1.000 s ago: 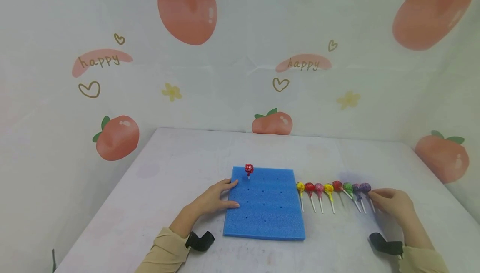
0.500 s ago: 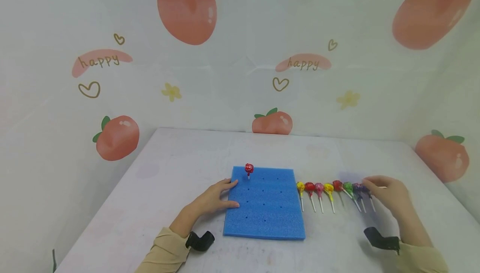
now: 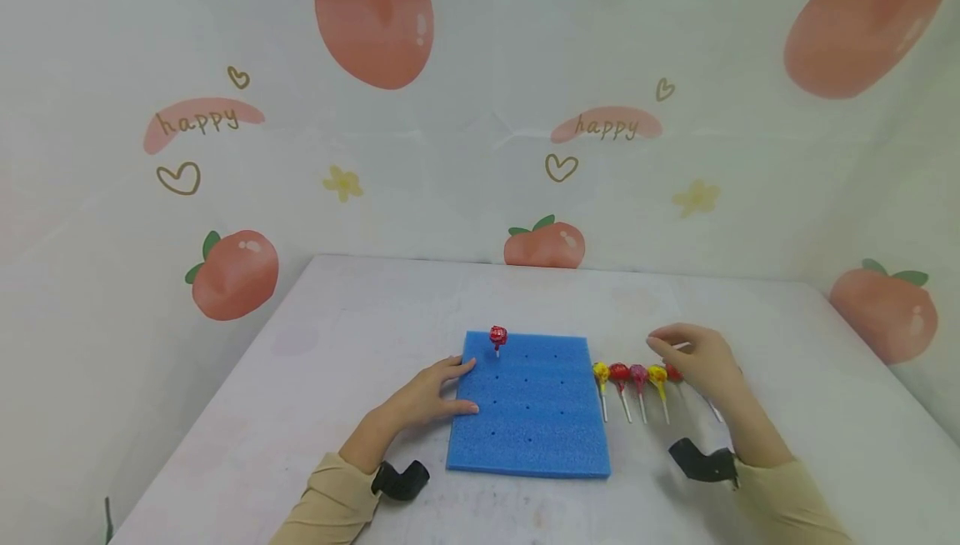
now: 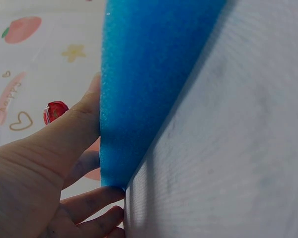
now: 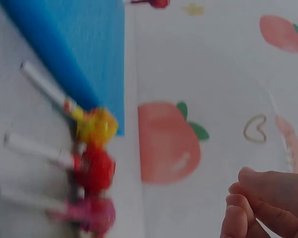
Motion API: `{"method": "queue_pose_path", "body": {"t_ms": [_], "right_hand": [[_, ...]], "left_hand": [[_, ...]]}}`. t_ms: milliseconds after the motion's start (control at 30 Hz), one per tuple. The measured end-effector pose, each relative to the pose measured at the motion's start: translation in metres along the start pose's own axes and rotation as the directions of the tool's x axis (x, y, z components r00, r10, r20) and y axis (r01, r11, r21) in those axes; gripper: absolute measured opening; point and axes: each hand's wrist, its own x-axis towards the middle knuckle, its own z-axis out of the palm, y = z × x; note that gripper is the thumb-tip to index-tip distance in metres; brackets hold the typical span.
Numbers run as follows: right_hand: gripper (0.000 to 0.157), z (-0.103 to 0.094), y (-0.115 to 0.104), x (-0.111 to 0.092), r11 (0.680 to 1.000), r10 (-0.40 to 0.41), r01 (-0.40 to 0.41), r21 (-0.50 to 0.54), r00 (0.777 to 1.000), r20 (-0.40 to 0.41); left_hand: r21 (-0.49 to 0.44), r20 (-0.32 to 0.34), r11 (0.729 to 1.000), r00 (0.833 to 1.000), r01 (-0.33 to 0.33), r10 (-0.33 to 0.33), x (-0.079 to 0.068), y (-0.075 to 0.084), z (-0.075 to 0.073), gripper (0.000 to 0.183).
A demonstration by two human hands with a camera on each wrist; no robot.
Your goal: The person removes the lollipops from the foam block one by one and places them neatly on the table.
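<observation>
A blue foam board [image 3: 547, 428] with rows of small holes lies on the table. One red lollipop [image 3: 498, 336] stands upright in it near the far left corner. My left hand [image 3: 420, 395] rests at the board's left edge, its fingers and thumb fairly straight against the foam. To the right of the board lies a row of wrapped lollipops, among them a yellow one [image 5: 97, 126], a red one [image 5: 95, 170] and a pink one [image 5: 97, 214]. Above the row's right half is my right hand [image 3: 701, 362], fingers loosely bent with nothing visible between them; it hides several lollipops.
White cloth covers the table [image 3: 360, 303], and a printed white backdrop [image 3: 450, 153] rises behind and at the sides. Black wrist mounts [image 3: 401, 482] jut from both wrists. The lollipop row starts close by the board's right edge.
My right hand has moved left and away from me, from the purple lollipops at the row's right end to over its middle. The left hand and the board have stayed still.
</observation>
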Motion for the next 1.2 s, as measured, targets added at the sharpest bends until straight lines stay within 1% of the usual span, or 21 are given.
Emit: {"method": "queue_pose_path", "body": {"t_ms": [133,300,400,600,700,900,1000,1133,1200], "right_hand": [[0.034,0.014,-0.019,0.006,0.995,-0.070,0.068,0.076,0.997,0.017],[0.028,0.034,-0.038,0.013,0.974,-0.159,0.150,0.169,0.987,0.039],[0.025,0.048,-0.047,0.018,0.965,-0.198,0.185,0.188,0.979,0.053],[0.023,0.074,-0.061,0.027,0.955,-0.235,0.214,0.207,0.968,0.084],[0.024,0.086,-0.067,0.030,0.950,-0.238,0.210,0.233,0.966,0.103],[0.025,0.108,-0.074,0.036,0.950,-0.223,0.182,0.254,0.964,0.143],[0.026,0.118,-0.077,0.040,0.942,-0.232,0.181,0.284,0.960,0.157],[0.028,0.126,-0.082,0.043,0.925,-0.234,0.157,0.345,0.953,0.194],[0.028,0.129,-0.085,0.044,0.924,-0.221,0.133,0.358,0.951,0.216]], "left_hand": [[-0.004,0.001,1.000,1.000,0.000,0.000,0.000,0.000,0.000,0.075],[-0.008,0.002,1.000,1.000,-0.004,0.004,0.000,0.000,0.000,0.075],[-0.009,0.003,1.000,1.000,-0.008,0.008,0.000,0.000,0.000,0.075],[-0.012,0.003,1.000,1.000,-0.004,0.005,0.000,0.000,0.000,0.075],[-0.013,0.002,1.000,1.000,-0.001,0.001,0.000,0.000,0.000,0.075],[-0.008,0.002,1.000,1.000,0.012,-0.012,0.000,0.001,0.000,0.075],[-0.009,0.004,1.000,1.000,0.017,-0.017,0.000,0.001,0.000,0.075],[-0.011,0.005,1.000,1.000,0.012,-0.012,0.000,0.001,-0.001,0.075],[-0.010,0.006,1.000,1.000,0.005,-0.005,0.000,0.001,-0.001,0.075]]}}
